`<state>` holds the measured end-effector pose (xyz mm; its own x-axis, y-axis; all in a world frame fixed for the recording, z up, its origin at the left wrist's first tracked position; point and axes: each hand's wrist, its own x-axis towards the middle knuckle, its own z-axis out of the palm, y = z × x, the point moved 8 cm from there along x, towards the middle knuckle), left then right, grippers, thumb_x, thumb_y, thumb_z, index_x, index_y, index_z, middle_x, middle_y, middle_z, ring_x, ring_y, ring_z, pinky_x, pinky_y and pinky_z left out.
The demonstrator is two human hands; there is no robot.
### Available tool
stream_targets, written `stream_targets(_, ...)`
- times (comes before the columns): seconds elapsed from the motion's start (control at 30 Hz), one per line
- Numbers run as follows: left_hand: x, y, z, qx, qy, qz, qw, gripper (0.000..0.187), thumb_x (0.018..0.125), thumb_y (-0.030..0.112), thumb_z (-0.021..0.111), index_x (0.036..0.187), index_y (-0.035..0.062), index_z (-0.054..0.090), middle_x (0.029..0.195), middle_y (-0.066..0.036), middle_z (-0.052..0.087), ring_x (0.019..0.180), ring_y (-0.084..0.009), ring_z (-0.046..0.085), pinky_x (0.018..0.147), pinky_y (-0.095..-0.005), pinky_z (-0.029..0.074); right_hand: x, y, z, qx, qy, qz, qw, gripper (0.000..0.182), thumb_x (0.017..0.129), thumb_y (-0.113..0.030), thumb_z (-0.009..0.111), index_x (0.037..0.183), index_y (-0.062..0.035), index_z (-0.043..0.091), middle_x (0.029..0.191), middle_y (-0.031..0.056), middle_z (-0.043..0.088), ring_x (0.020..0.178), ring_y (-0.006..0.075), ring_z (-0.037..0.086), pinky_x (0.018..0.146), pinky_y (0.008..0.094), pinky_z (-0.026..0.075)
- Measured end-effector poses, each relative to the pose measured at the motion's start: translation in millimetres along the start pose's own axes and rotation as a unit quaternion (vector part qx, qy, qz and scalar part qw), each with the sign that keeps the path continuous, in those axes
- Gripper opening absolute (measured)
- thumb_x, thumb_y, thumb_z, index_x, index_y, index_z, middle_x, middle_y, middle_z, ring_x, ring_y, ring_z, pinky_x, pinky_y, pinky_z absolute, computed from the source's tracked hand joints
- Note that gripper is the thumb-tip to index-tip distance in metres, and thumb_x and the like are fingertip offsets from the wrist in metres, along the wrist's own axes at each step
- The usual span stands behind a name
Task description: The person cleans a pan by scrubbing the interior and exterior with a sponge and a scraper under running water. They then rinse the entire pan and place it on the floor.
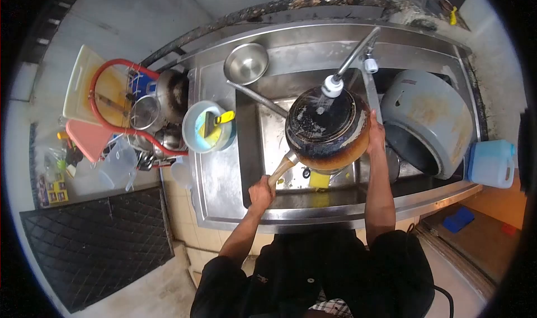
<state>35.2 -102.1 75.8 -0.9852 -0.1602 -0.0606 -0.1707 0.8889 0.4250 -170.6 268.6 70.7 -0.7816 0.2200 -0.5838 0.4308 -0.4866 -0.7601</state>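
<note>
A blackened frying pan [327,129] is held upside down over the steel sink [254,150], its burnt underside facing up. My left hand [262,192] grips the pan's wooden handle [282,170] at the near left. My right hand [376,133] presses against the pan's right rim. Water runs from the tap nozzle [332,86] onto the pan's bottom. A yellow sponge [319,179] lies in the sink below the pan.
A large grey pot [428,122] lies tilted in the right basin. A steel bowl [246,62] and a blue bowl with a yellow-handled scraper [208,127] sit on the left drainboard. A dish rack [148,108] with cookware stands further left. A blue jug [492,162] stands at the right.
</note>
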Motion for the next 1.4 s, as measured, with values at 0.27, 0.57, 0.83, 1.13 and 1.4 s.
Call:
stream_targets(0.27,153.4,69.9,103.8,-0.172,-0.093,0.07,0.978,0.033,0.068,0.024,0.068,0.093,0.0028,0.063,0.075,-0.022,0.064,0.075,-0.0428,0.062,0.069,-0.0474,0.05,0.6,-34.5,-52.2,-0.029,0.0,-0.236,0.971,0.046,0.097,-0.039,0.049,0.11,0.0038,0.058,0.101,0.0077,0.064,0.086,0.0152,0.06,0.074,0.0288,0.049)
stream_targets(0.57,222.9,108.1,135.7,-0.322,-0.074,0.08,0.94,0.042,0.059,0.009,0.07,0.099,0.0014,0.063,0.094,-0.025,0.064,0.092,-0.0418,0.06,0.081,-0.0413,0.049,-9.6,0.5,-87.8,-0.224,0.11,-0.381,0.89,0.054,0.1,-0.047,0.036,0.105,0.0026,0.056,0.097,0.0086,0.058,0.087,0.0172,0.055,0.077,0.0318,0.046)
stream_targets(0.83,164.6,70.9,70.8,-0.483,-0.273,0.023,0.832,0.056,0.065,0.007,0.081,0.115,0.0038,0.058,0.101,-0.014,0.067,0.092,-0.0252,0.064,0.084,-0.0381,0.052,-15.5,-7.7,-28.7,-0.235,0.045,-0.371,0.897,0.053,0.101,-0.041,0.03,0.097,0.0053,0.055,0.096,0.0133,0.056,0.087,0.0198,0.052,0.079,0.0353,0.042)
stream_targets(1.13,68.2,20.7,41.5,-0.692,-0.273,-0.141,0.654,0.047,0.077,0.006,0.075,0.118,0.0015,0.052,0.104,-0.009,0.063,0.093,-0.0197,0.062,0.081,-0.032,0.052,60.8,104.0,19.8,-0.108,-0.155,-0.107,0.976,0.063,0.096,-0.055,0.038,0.111,0.0032,0.059,0.107,0.0091,0.061,0.093,0.016,0.057,0.085,0.0306,0.045)
stream_targets(1.4,41.0,22.9,-21.2,-0.631,-0.154,-0.183,0.738,0.033,0.076,0.016,0.079,0.099,-0.0011,0.061,0.089,-0.003,0.064,0.08,-0.0108,0.057,0.073,-0.0252,0.046,65.9,135.2,86.7,-0.089,-0.271,0.014,0.958,0.03,0.095,-0.018,0.049,0.115,0.0005,0.059,0.105,0.01,0.064,0.089,0.0196,0.062,0.082,0.0318,0.05)
